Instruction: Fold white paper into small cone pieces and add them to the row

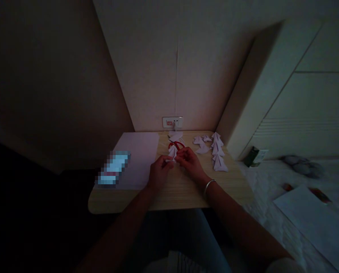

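Observation:
Both hands meet over the middle of a small wooden table (175, 189). My left hand (158, 171) and my right hand (189, 161) pinch a small folded white paper piece (172, 152) between their fingertips. A bangle circles my right wrist. Red-handled scissors (177, 145) lie just behind the paper piece. A column of folded white paper shapes (218, 153) lies to the right of my right hand. Further folded pieces (201, 143) sit near the back.
A white paper sheet (138, 159) with a blurred glowing object (114, 168) covers the table's left part. A wall socket (172, 122) is behind. To the right are a white cabinet (274, 94), a dark small box (253, 156) and a bed with another sheet (314, 220).

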### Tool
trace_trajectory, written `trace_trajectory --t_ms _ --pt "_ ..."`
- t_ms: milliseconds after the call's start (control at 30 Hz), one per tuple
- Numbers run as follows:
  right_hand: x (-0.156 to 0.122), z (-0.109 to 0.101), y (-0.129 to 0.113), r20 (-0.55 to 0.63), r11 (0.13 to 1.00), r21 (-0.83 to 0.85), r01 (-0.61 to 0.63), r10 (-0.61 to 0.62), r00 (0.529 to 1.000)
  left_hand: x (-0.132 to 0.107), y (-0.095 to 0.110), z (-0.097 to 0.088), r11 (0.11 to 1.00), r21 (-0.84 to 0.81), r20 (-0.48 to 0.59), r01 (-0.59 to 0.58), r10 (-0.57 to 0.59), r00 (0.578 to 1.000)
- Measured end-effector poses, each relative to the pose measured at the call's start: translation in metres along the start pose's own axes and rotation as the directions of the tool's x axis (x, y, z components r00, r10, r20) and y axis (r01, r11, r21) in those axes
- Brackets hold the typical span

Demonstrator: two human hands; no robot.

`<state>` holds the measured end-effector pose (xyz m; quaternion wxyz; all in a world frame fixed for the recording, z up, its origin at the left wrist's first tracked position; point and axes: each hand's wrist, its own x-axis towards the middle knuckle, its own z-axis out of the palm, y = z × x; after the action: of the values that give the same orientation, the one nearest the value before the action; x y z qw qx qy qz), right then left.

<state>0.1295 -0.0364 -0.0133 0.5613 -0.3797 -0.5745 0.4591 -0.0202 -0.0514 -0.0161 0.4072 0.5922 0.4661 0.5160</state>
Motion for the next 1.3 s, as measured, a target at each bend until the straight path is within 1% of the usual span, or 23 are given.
trace_trajectory --t_ms 100,167,300,400,533,667,1033,1167,1300 --pt "0.013 -0.005 -0.004 0.011 1.000 -0.001 0.001 -0.001 1.000 0.015 0.005 0.000 0.996 -0.082 0.047 0.034 -0.031 0.998" --pt "0.022 -0.007 -0.006 0.006 1.000 -0.007 0.014 -0.014 1.000 0.026 0.006 0.001 0.985 -0.168 0.066 0.046 -0.035 0.997" --pt "0.033 -0.007 -0.003 0.012 0.997 -0.042 0.063 -0.062 0.998 0.042 0.002 0.005 0.948 -0.311 0.063 0.075 -0.058 0.996" --pt "0.035 -0.007 0.004 0.004 0.996 -0.054 0.077 -0.076 0.997 0.047 -0.004 0.007 0.938 -0.337 0.052 0.087 -0.073 0.996" --pt "0.033 -0.009 0.012 -0.033 0.999 -0.029 0.021 -0.022 0.999 0.047 -0.012 0.007 0.936 -0.334 0.071 0.111 -0.092 0.993" --pt "0.030 -0.011 0.015 -0.032 1.000 -0.023 0.000 -0.001 0.999 0.044 -0.014 0.006 0.918 -0.369 0.089 0.147 -0.122 0.988" --pt "0.027 -0.012 0.011 -0.032 0.996 0.011 -0.086 0.086 0.996 0.036 -0.016 0.009 0.889 -0.401 0.034 0.222 -0.227 0.973" --pt "0.027 -0.011 0.005 -0.033 0.989 0.036 -0.146 0.147 0.989 0.035 -0.012 0.011 0.891 -0.392 0.001 0.228 -0.247 0.969" --pt "0.026 -0.009 0.003 -0.046 0.982 0.078 -0.170 0.174 0.984 0.034 -0.008 0.011 0.899 -0.372 -0.006 0.231 -0.251 0.968"
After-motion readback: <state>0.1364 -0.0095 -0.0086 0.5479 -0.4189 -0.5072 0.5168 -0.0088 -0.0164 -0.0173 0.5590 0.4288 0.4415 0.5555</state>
